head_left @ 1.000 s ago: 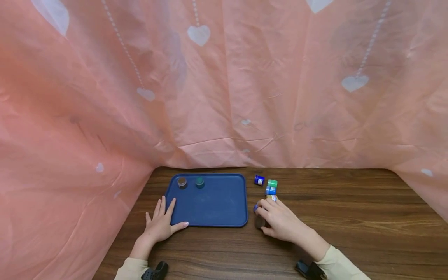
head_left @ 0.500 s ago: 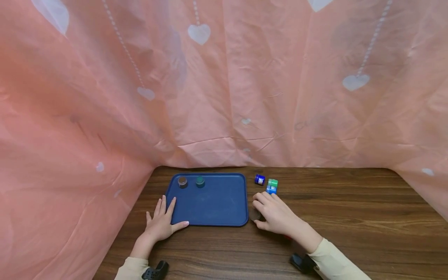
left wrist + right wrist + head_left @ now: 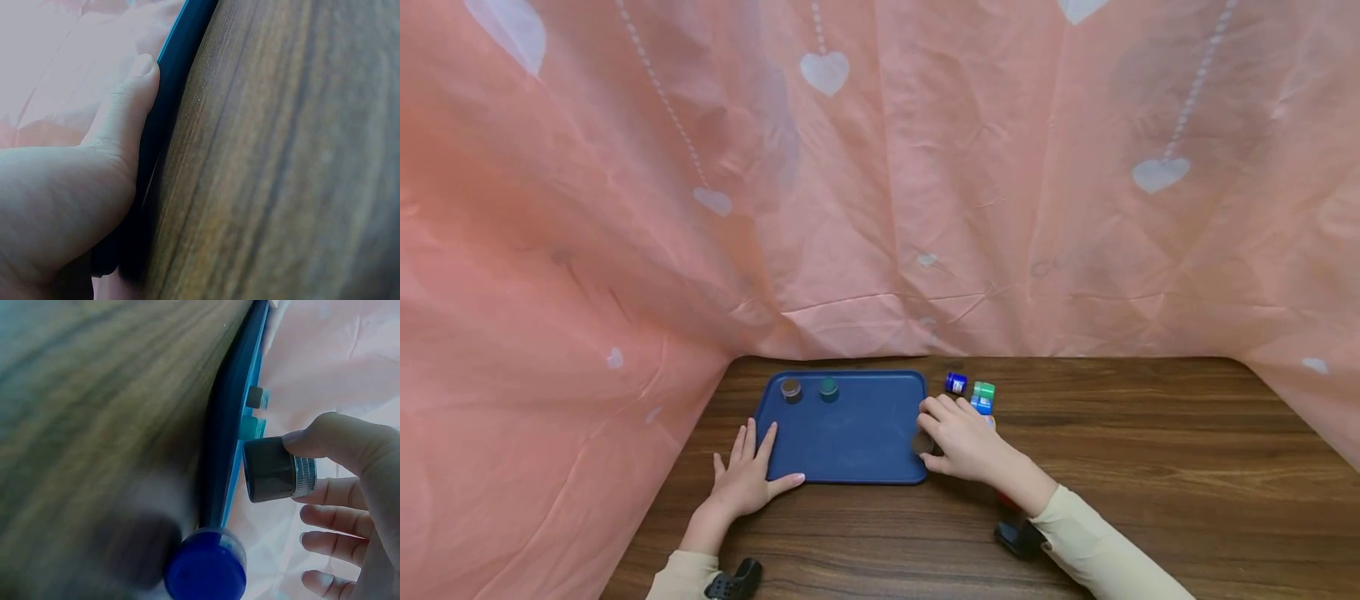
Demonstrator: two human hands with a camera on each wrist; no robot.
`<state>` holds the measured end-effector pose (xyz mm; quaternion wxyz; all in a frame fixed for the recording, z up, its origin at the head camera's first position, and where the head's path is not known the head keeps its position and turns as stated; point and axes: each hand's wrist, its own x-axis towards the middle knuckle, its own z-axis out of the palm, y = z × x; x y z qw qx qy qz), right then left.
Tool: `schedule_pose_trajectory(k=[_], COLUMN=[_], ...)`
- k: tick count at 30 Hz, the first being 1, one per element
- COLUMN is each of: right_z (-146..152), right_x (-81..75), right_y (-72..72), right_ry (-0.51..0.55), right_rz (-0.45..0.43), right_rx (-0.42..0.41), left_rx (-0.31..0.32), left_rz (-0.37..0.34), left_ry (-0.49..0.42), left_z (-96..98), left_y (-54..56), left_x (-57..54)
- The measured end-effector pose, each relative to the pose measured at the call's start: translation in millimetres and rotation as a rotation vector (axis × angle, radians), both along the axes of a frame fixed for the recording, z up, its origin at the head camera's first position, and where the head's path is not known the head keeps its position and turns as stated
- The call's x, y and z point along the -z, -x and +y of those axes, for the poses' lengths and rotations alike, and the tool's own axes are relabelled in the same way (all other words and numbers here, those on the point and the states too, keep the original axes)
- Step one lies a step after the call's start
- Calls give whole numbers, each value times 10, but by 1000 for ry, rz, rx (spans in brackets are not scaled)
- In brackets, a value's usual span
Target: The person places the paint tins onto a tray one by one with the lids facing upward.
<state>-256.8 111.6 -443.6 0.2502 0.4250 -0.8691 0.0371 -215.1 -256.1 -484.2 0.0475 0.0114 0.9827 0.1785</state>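
"What's changed?"
"The right hand [image 3: 961, 437], pinching the dark jar [image 3: 270, 469], has reached over the right edge of the tray [image 3: 857, 450]; mid-transfer, I'd judge; the left hand [image 3: 743, 485] lies spread, gripping nothing, at its near-left corner."
"Inside it?"
"A brown jar [image 3: 792, 391], a green jar [image 3: 829, 389], along the far edge; contents unclear."

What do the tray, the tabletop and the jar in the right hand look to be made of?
The tray: probably matte blue moulded plastic, by its rounded corners and even colour. The tabletop: wood or wood-look laminate, low sheen, with streaked brown grain. The jar: smooth-sided, likely plastic, possibly glass; one end is ribbed and see-through.
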Motion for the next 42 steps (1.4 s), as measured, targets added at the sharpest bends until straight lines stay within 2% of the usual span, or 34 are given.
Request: schedule_pose_trajectory(k=[11,23,31,42], right_z=[-194,-438,-596,-804], right_x=[-95,-225,-216,-176], right_y=[207,411,577,811], right_ry=[-3,-74,-119,-196], right_rz=[-9,-61,-44,-128], right_rx=[0,13,13,51], left_rx=[4,4,3,7], left_rz=[0,9,9,7], left_ry=[-3,8,8,11], left_z=[-2,-15,-8,-17], left_y=[-6,3,12,4], left_x=[1,25,34,26])
